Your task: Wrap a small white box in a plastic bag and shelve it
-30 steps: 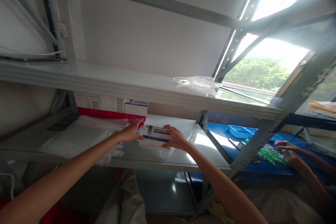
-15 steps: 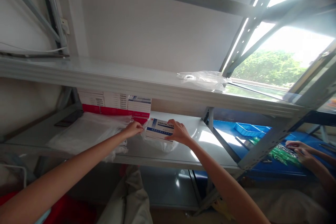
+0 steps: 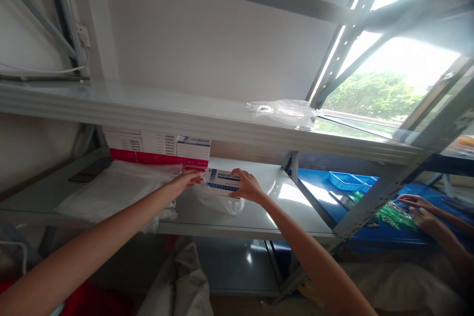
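Over shelf (image 3: 189,213) — box (image 3: 222,180), long axis sideways — right fingers (image 3: 239,176) clamped on it, left fingers (image 3: 194,177) pinching bag (image 3: 230,206).

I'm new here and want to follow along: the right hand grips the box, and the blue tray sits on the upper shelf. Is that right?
Not quite: the blue tray is not on the upper shelf. The head view shows it on the blue table at the right. The right hand does grip the box.

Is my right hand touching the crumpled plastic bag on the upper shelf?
No, your right hand grips the blue-and-white box below the upper shelf.
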Demonstrator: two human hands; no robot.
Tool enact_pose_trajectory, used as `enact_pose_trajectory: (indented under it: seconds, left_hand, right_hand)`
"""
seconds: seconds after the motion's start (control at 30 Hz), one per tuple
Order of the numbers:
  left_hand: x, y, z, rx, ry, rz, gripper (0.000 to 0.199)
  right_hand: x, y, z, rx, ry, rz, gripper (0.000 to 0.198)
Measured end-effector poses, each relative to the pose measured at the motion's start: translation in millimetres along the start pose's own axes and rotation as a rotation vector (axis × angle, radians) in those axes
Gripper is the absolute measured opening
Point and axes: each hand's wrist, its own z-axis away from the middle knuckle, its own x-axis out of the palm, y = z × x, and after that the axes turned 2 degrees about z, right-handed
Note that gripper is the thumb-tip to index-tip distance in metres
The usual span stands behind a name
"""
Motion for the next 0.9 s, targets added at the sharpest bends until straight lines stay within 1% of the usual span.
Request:
enact_pose_trajectory:
  seconds: [0.03,0.07,0.1,0.13,0.17,0.2,0.23,0.27,0.3,0.37,0.4,0.43,0.5,0.53,0.57,0.6,0.63,0.67,0.7,0.73,0.8,0.9]
  left_hand:
    - [1,1,0,-0.03,0.001,0.034,0.049]
    - [3,2,0,-0.053,0.041,0.048,0.051]
    - [5,4,1,-0.052,0.12,0.015,0.054]
    - [9,7,3,-0.001,0.215,-0.086,0.06]
    - [12,10,4,0.088,0.299,-0.213,0.069]
    - [17,14,6,0.2,0.344,-0.339,0.076]
    - [21,18,6,0.313,0.328,-0.448,0.081]
    - [26,22,5,0.402,0.251,-0.533,0.082]
    - [31,25,3,0.449,0.143,-0.596,0.08]
    - [38,28,-6,0.448,-0.068,-0.676,0.077]
    - [41,29,-12,0.426,-0.137,-0.698,0.078]
    - [43,28,-18,0.408,-0.176,-0.71,0.079]
    - [45,25,-30,0.386,-0.182,-0.711,0.084]
    - [45,23,-35,0.38,-0.172,-0.702,0.088]
    - [44,22,-39,0.379,-0.161,-0.688,0.092]
    - [44,20,-41,0.38,-0.153,-0.668,0.094]
    - [43,19,-42,0.382,-0.146,-0.645,0.095]
    - [42,18,-42,0.385,-0.14,-0.623,0.095]
    - [42,18,-41,0.385,-0.133,-0.609,0.094]
    - [42,18,-39,0.383,-0.126,-0.61,0.092]
    - [42,19,-36,0.37,-0.127,-0.652,0.091]
    - [43,20,-32,0.361,-0.149,-0.709,0.092]
  right_hand:
    - [1,1,0,-0.008,-0.005,-0.008,0.072]
    - [2,2,-1,-0.014,-0.012,-0.017,0.072]
    - [3,2,-2,-0.017,-0.022,-0.031,0.073]
    - [4,3,-2,-0.02,-0.034,-0.049,0.073]
    - [5,4,-3,-0.023,-0.047,-0.067,0.073]
    - [7,5,-4,-0.024,-0.057,-0.084,0.074]
    - [10,5,-4,-0.024,-0.066,-0.099,0.075]
    - [12,5,-5,-0.023,-0.071,-0.112,0.076]
    - [15,6,-6,-0.021,-0.075,-0.123,0.077]
    - [20,7,-7,-0.022,-0.081,-0.167,0.08]
    - [22,8,-7,-0.03,-0.08,-0.207,0.081]
    - [23,11,-7,-0.038,-0.069,-0.255,0.084]
    - [22,20,-6,-0.027,-0.003,-0.355,0.089]
    - [21,25,-5,0.007,0.056,-0.399,0.086]
    - [20,31,-3,0.071,0.122,-0.437,0.077]
    - [19,37,0,0.164,0.165,-0.472,0.062]
    - [20,42,3,0.268,0.172,-0.507,0.045]
    - [22,46,5,0.368,0.145,-0.539,0.033]
    - [27,47,8,0.447,0.091,-0.567,0.031]
    - [32,47,9,0.497,0.024,-0.588,0.032]
    - [47,44,10,0.523,-0.077,-0.608,0.032]
    - [66,37,6,0.526,-0.1,-0.578,0.027]
